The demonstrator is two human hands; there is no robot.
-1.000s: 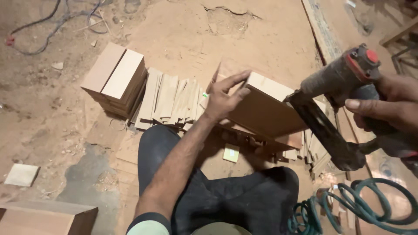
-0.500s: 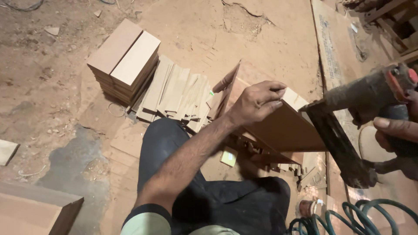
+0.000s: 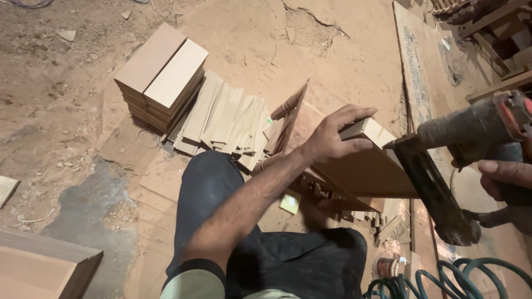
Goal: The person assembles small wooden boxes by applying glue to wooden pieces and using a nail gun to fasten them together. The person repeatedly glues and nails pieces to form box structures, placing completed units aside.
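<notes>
Head view, compared w/ half a sec ago: my left hand has slid along the top of the wooden box, fingers now spread over its upper edge and one loose strip of wood pinned there. The nail gun has closed in; its dark magazine now sits against the box's right end, nose at the top corner. Judgement: piece is being steadied for fastening, alignment approx. set.

Hands:
- Left hand: fingers apart, pressing down flat on box top, thumb on the near face. Not wrapped round anything; holding by pressure only.
- Right hand: closed round the nail gun grip at the frame's right edge. Trigger finger position cannot be made out.

Location of work: box is tilted on the floor just beyond my knees, resting on small turned wooden pieces partly hidden under it.

Surroundings:
- Stack of flat boards upper left, well apart from the box.
- Fanned row of thin wood strips between the stack and the box, its near end touching the box's left side.
- Green coiled air hose lower right, beside my leg.
- Larger wooden panel at the lower left corner.
- Floor dusty, w/ scraps and wire.
</notes>
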